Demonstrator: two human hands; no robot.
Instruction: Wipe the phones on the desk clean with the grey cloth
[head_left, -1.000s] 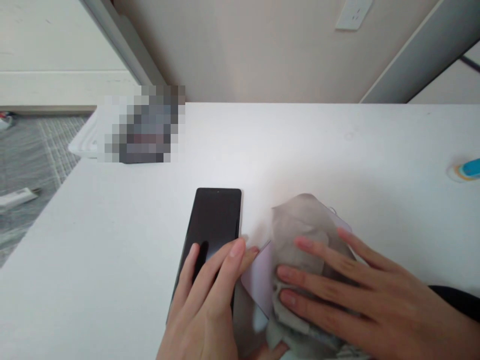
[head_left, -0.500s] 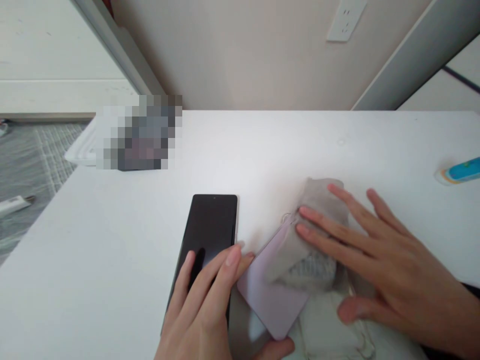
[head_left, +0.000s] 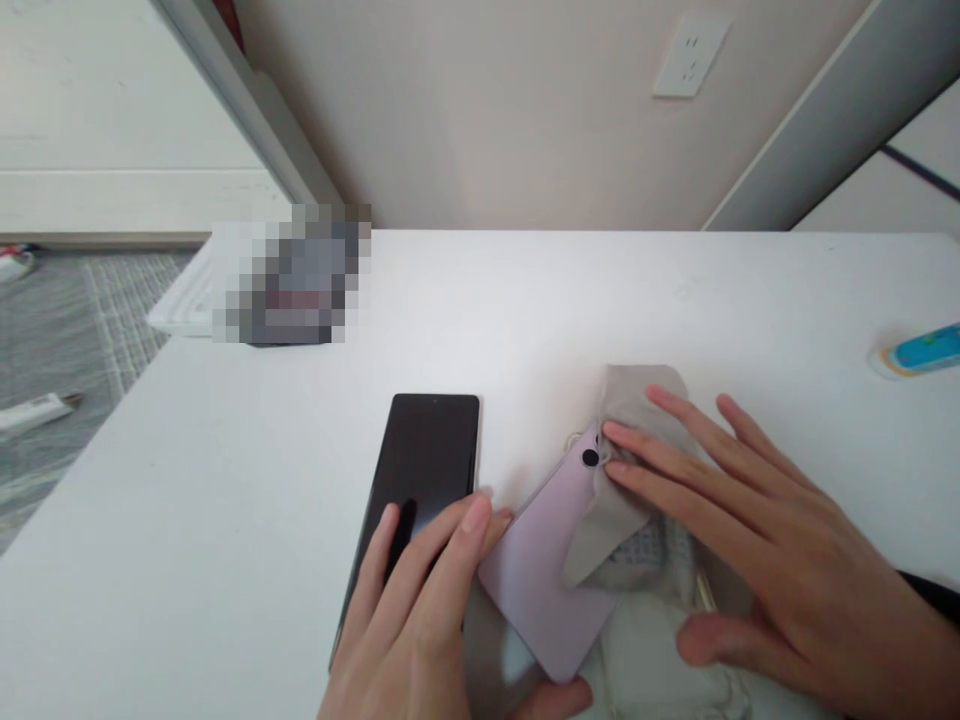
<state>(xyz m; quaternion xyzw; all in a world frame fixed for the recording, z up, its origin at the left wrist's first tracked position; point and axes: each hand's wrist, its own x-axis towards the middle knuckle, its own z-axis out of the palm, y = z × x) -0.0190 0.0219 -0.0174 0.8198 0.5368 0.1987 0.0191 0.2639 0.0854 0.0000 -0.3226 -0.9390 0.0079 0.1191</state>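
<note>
A lilac phone [head_left: 544, 570] lies tilted, its upper right end under a grey cloth pouch [head_left: 637, 390]. One black camera lens shows at the cloth's edge. My left hand [head_left: 420, 610] has its index finger on the phone's left edge and its thumb at the lower corner, gripping it. Its other fingers lie over a black phone [head_left: 424, 450] with a dark screen. My right hand [head_left: 765, 540] spreads its fingers over the pouch, fingertips near the cloth edge, thumb apart. Below the pouch sits a pale, clear-edged item [head_left: 652, 655], partly hidden; its kind is unclear.
Both phones are on a white table [head_left: 187, 520]. A blue-labelled tube or bottle [head_left: 926, 350] lies at the right edge. At the back left are a white tray-like object [head_left: 184, 310] and a pixelated dark item [head_left: 300, 290]. A socket [head_left: 691, 55] is on the wall.
The pouch's cloth has shifted back off the lilac phone, so its camera lens now shows. Both hands keep nearly the same places; the whole view has shifted slightly.
</note>
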